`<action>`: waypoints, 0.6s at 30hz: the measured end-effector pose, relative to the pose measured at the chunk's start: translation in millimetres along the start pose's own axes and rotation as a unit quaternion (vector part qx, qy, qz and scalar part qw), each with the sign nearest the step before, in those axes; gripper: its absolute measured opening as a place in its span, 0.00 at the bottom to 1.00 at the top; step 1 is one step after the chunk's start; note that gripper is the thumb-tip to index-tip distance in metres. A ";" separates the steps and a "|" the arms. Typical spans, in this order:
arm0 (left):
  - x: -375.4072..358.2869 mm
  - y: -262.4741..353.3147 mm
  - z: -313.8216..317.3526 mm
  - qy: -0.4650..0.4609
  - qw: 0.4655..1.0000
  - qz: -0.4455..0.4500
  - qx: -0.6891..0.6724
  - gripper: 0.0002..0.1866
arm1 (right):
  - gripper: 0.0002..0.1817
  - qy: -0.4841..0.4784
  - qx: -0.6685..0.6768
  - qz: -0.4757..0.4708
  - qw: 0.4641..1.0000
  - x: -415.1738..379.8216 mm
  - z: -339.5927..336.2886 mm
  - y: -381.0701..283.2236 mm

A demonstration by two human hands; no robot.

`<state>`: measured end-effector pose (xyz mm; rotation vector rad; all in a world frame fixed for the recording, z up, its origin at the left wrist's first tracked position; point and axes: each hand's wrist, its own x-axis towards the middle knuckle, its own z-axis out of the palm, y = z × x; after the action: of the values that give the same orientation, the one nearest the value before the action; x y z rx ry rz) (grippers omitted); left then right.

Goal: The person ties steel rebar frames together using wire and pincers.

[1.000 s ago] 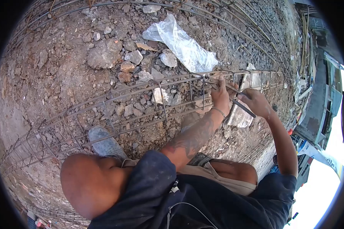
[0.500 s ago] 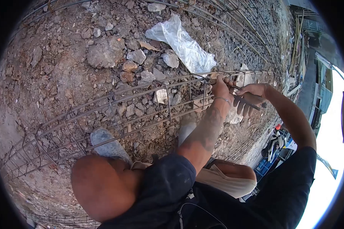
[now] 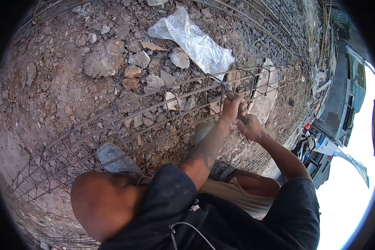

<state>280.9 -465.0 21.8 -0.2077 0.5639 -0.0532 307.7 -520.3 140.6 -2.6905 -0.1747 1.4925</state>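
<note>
Both my left hand point(image 3: 233, 107) and right hand point(image 3: 252, 127) clamp pincers point(image 3: 228, 90), their head by the far edge of the rebar cage point(image 3: 179, 109), near crumpled plastic sheeting point(image 3: 197, 43).

We count one left hand point(image 3: 232, 109), one right hand point(image 3: 251, 128), one metal tool point(image 3: 228, 88), one bracelet point(image 3: 225, 121), one clear plastic sheet point(image 3: 196, 43), two dark sleeves point(image 3: 167, 187), two shoes point(image 3: 114, 157) and at least two rebar cages point(image 3: 181, 121)
</note>
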 end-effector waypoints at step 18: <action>-47.9 -20.5 57.6 0.058 0.674 0.449 0.584 0.15 | 0.15 0.354 -0.420 -0.305 0.778 97.6 -44.6 88.0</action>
<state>271.4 -469.5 98.8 1.3711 0.6089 0.5410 402.9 -595.0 72.7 -3.0026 -1.7834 0.1230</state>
